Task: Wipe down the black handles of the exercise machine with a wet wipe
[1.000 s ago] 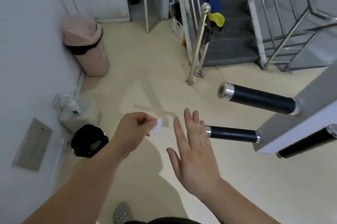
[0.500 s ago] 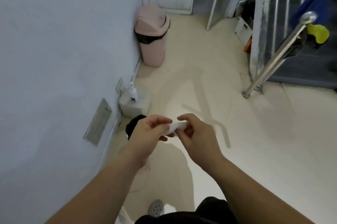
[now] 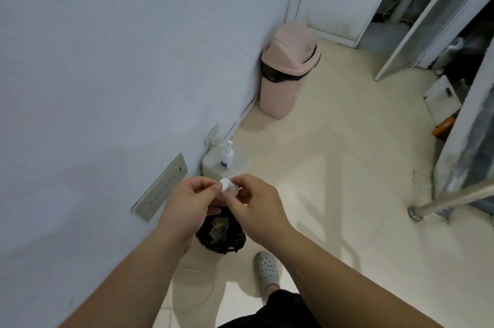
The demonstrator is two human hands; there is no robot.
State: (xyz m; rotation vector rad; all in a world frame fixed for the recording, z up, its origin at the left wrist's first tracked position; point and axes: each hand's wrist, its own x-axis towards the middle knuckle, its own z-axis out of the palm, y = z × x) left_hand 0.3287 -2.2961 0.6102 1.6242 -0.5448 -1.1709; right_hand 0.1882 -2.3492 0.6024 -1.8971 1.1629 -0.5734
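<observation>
A small white wet wipe (image 3: 225, 185), bunched up, is pinched between the fingertips of both hands in the middle of the head view. My left hand (image 3: 187, 204) grips it from the left and my right hand (image 3: 254, 203) from the right. Both hands hover above a small bin lined with a black bag (image 3: 222, 234) on the floor by the wall. The exercise machine and its black handles are out of view.
A pink swing-lid bin (image 3: 287, 71) stands in the far corner. A white pump bottle (image 3: 226, 155) sits on a low block by the wall. A steel railing post (image 3: 451, 202) comes in at the right. My grey clog (image 3: 267, 270) is beside the small bin.
The view has swung left, away from the machine's handles, toward the wall and the small bin. My right hand, open a second ago, has joined my left hand on the wipe.
</observation>
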